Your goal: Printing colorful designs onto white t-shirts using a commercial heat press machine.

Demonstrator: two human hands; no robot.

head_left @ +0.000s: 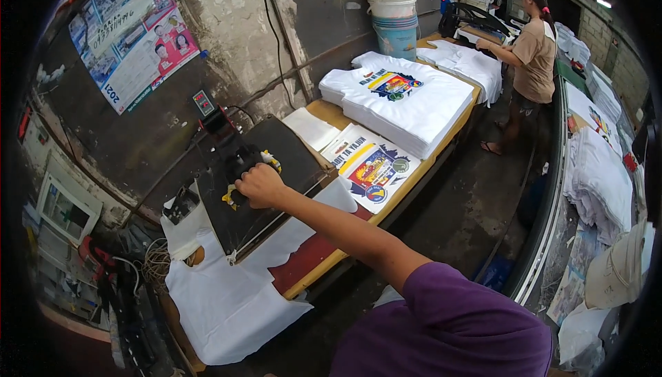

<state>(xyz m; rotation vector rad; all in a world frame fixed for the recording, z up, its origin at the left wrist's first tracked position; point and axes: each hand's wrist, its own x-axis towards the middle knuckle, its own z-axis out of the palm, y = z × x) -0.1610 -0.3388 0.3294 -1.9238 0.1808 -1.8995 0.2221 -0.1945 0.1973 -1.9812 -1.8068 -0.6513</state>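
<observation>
My right hand (259, 185) grips the handle at the top of a black heat press (279, 144), with yellow pieces beside my fingers. A small red control box (204, 103) stands above the press's back. White fabric (234, 308) lies below the press and drapes over the table's front left. Beside the press, to the right, are printed transfer sheets (372, 168) with a colourful emblem and a pile of plain cream sheets (310, 127). My left hand is not in view.
Stacked printed white shirts (434, 122) and plastic buckets (393, 32) sit along the yellow-edged table (321, 273). A co-worker (534, 53) stands at the far end by another press. A long bench (524, 267) with fabric piles (596, 177) runs down the right; wall behind the press.
</observation>
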